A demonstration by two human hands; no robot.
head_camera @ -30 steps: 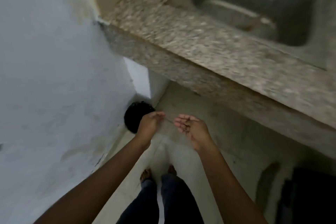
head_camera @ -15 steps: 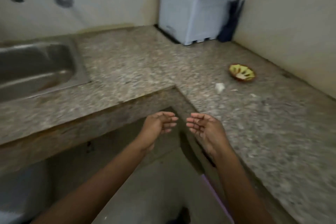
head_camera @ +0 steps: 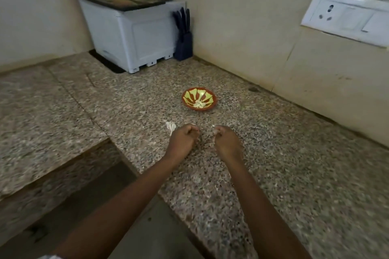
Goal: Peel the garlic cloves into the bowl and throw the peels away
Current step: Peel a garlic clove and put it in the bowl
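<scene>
Hovering low over the counter (head_camera: 294,153), left hand (head_camera: 183,139) and right hand (head_camera: 227,143) curl fingertips downward, probably to gather the peel scrap (head_camera: 171,126); whether either holds anything cannot be told. Peeled cloves (head_camera: 199,104) lie in the bowl (head_camera: 208,95) just beyond.

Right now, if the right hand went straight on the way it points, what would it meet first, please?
Probably the painted bowl holding peeled garlic cloves: the right hand points across the granite counter towards it, though depth is unclear.
</scene>
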